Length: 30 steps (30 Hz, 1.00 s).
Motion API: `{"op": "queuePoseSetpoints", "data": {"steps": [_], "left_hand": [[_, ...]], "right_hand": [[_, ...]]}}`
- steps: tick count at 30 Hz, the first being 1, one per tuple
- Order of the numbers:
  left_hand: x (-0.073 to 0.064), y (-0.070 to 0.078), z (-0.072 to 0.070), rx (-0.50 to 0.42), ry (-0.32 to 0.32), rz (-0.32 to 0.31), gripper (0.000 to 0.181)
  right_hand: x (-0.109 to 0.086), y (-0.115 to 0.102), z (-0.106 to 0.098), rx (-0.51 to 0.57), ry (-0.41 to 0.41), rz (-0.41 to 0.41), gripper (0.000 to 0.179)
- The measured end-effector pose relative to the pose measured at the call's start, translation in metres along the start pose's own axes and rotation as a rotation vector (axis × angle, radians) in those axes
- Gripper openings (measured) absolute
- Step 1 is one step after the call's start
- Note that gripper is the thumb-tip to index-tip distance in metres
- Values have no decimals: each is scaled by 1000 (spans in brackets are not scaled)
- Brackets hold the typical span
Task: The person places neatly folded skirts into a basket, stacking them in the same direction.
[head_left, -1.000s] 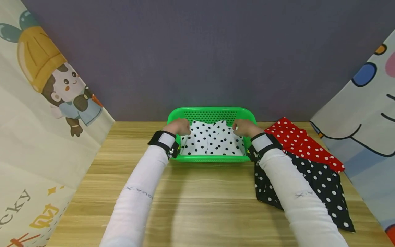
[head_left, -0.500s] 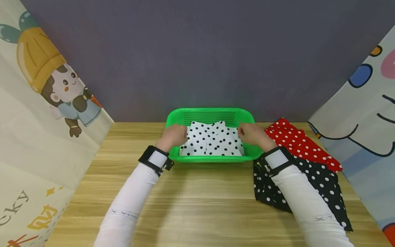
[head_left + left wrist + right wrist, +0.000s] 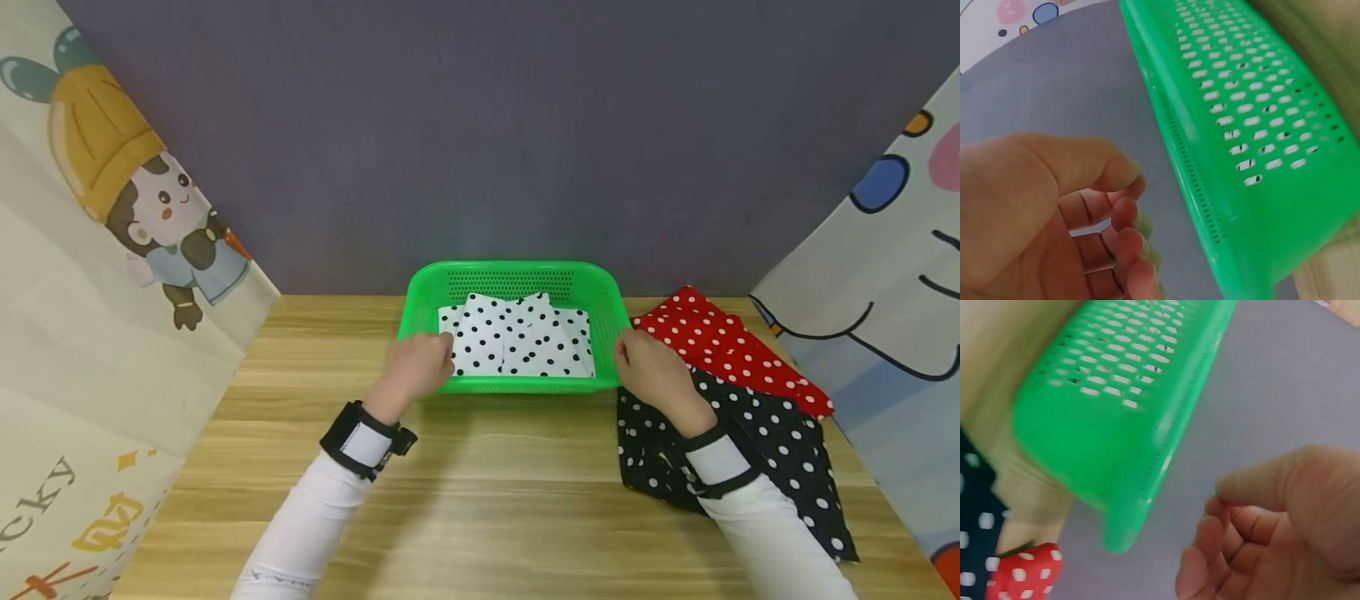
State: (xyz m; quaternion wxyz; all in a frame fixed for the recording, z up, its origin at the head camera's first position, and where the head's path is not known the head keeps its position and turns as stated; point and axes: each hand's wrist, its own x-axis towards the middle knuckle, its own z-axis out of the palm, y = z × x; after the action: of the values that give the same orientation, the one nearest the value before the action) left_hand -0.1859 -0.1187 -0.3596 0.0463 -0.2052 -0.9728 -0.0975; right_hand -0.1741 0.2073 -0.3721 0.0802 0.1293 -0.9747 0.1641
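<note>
A green perforated plastic basket [image 3: 517, 385] stands on the table against the dark wall. Inside it lies a folded white cloth with black dots [image 3: 525, 343]. My left hand [image 3: 415, 372] hovers above the basket's left front corner, its fingers loosely curled around nothing. Near the right front corner, my right hand [image 3: 658, 372] is likewise loosely curled and holds nothing. Both wrist views show a gap between the fingers and the basket's outer side [image 3: 1285, 212]. Under the right forearm, a black cloth with white dots [image 3: 795, 458] is partly hidden.
A red cloth with white dots [image 3: 727, 346] overlaps the black one at the table's right side. The wooden table [image 3: 510, 500] extends in front of the basket. Printed cartoon sheets [image 3: 67, 333] border the left and right sides.
Both hands have drawn back from over the white dotted cloth toward the front and moved apart, the left hand leftward and the right hand rightward. The cloth stays in the basket.
</note>
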Motion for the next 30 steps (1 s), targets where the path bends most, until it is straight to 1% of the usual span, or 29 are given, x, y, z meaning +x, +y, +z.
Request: {"op": "queuePoseSetpoints", "data": {"steps": [2, 5, 9, 11, 17, 19, 22, 24, 27, 30], "left_hand": [[-8, 3, 3, 13, 25, 7, 15], [-19, 6, 10, 46, 68, 16, 17], [-32, 10, 23, 95, 141, 52, 21], [-38, 12, 30, 99, 157, 63, 22], [-55, 15, 51, 40, 130, 48, 21], [-60, 15, 57, 30, 133, 55, 19], [-67, 14, 67, 23, 119, 66, 14], [-72, 14, 72, 11, 95, 66, 12], [-76, 14, 78, -8, 60, 58, 15], [-80, 15, 81, -36, 44, 55, 18]], "right_hand": [[-11, 3, 5, -11, 40, 5, 8], [-27, 7, 14, -9, 69, 28, 7], [-45, 13, 24, -6, 81, 60, 6], [-54, 18, 29, -6, 77, 71, 7], [-79, 35, 41, 0, 35, 117, 8], [-86, 41, 44, -12, 42, 124, 8], [-97, 48, 50, -40, 72, 107, 10], [-105, 52, 53, -73, 98, 76, 16], [-114, 55, 56, -128, 119, 34, 29], [-123, 55, 58, -186, 99, 32, 40]]}}
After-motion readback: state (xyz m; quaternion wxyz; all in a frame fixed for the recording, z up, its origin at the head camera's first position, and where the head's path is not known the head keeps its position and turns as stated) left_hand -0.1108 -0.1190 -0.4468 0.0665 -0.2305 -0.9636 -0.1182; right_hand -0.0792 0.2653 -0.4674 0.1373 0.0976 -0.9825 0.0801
